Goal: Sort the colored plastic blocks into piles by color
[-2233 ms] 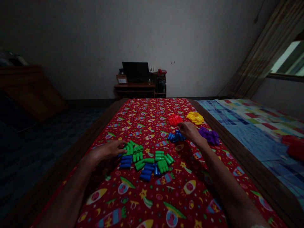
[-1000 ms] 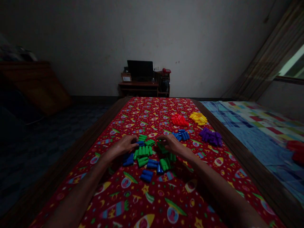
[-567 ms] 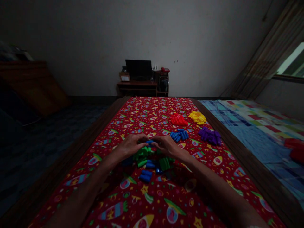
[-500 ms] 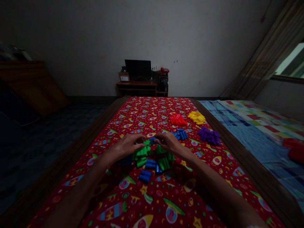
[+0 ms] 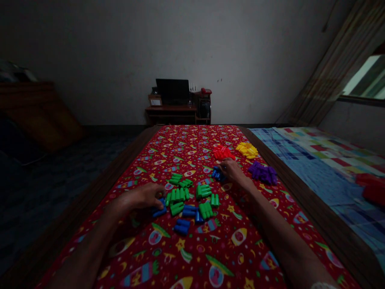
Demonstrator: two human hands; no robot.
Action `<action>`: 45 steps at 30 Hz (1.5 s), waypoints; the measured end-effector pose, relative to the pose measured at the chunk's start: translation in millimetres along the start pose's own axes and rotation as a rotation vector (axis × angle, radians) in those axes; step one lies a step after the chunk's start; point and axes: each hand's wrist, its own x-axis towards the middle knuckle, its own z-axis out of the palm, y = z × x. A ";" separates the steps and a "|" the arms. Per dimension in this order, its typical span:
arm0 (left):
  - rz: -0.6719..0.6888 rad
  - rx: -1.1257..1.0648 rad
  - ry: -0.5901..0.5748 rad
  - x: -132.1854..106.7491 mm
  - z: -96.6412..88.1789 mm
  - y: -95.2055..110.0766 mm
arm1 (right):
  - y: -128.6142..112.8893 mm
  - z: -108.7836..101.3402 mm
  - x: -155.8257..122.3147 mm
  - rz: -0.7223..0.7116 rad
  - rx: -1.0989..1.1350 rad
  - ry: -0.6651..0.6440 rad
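Observation:
My left hand curls over a blue plastic toy block at the left of the scattered pieces, its thumb and fingertips closed about it. Farther off, my right hand is at a small pile of blue blocks, fingers pinched at a blue block there and partly hiding the pile. Between the hands lie several green blocks, with more green blocks to their right. Nearer me are loose blue blocks.
Beyond the right hand lie a red pile, a yellow pile and a purple pile of blocks. A red patterned cloth covers the table. A bed stands to the right; a monitor is by the far wall.
My hands have parted from above the green blocks. The right went away and rightward to the blue pile with a blue block; the left came back leftward onto another blue block.

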 end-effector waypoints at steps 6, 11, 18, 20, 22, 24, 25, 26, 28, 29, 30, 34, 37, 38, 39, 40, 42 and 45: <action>0.051 -0.173 0.226 -2.3 -22.3 3.3 | -35.0 -13.2 1.0 -0.025 0.132 0.148; 0.151 -0.491 0.533 12.2 1.0 42.6 | -96.1 -9.2 -7.7 -0.232 0.558 -0.035; 0.236 -0.345 0.524 12.6 19.8 70.7 | -72.3 -29.6 -3.5 -0.092 0.276 -0.068; 0.288 -0.205 0.422 5.9 23.3 71.2 | -48.7 -43.6 -2.9 0.007 0.147 -0.093; 0.376 -0.074 0.270 -1.1 33.0 71.5 | -29.3 -55.5 -5.0 0.078 0.068 -0.167; 0.425 0.042 0.189 -6.9 47.0 71.9 | -17.4 -62.4 -8.3 0.119 0.050 -0.253; 0.423 0.090 0.186 -8.8 54.0 72.1 | -13.9 -63.6 -9.5 0.138 0.046 -0.287; 0.410 0.129 0.197 -10.0 59.8 72.1 | -11.8 -63.5 -10.3 0.162 0.030 -0.302; 0.375 0.180 0.227 -10.0 65.6 71.4 | -10.4 -60.6 -9.9 0.221 -0.032 -0.270; 0.365 0.188 0.232 -9.0 64.9 70.7 | -10.9 -58.6 -9.0 0.240 -0.064 -0.230; 0.360 0.183 0.234 -7.3 61.9 70.0 | -12.5 -56.6 -7.8 0.240 -0.084 -0.178; 0.307 0.009 0.326 2.5 39.3 72.2 | -35.9 -50.3 -5.2 0.094 0.067 -0.011; 0.215 -0.228 0.467 7.8 29.9 82.3 | -73.0 -44.0 -9.4 -0.119 0.375 -0.111; 0.196 -0.289 0.501 8.4 29.8 86.4 | -85.9 -41.1 -11.6 -0.187 0.454 -0.161; 0.187 -0.331 0.525 8.4 30.9 90.1 | -97.3 -38.1 -13.8 -0.239 0.498 -0.191; 0.182 -0.352 0.537 7.8 32.7 93.2 | -106.0 -35.3 -15.7 -0.269 0.508 -0.199; 0.182 -0.346 0.541 5.7 36.9 96.8 | -112.7 -31.4 -16.9 -0.274 0.456 -0.179; 0.237 -0.255 0.507 0.7 42.1 95.7 | -96.3 -33.0 -12.5 -0.176 0.368 -0.140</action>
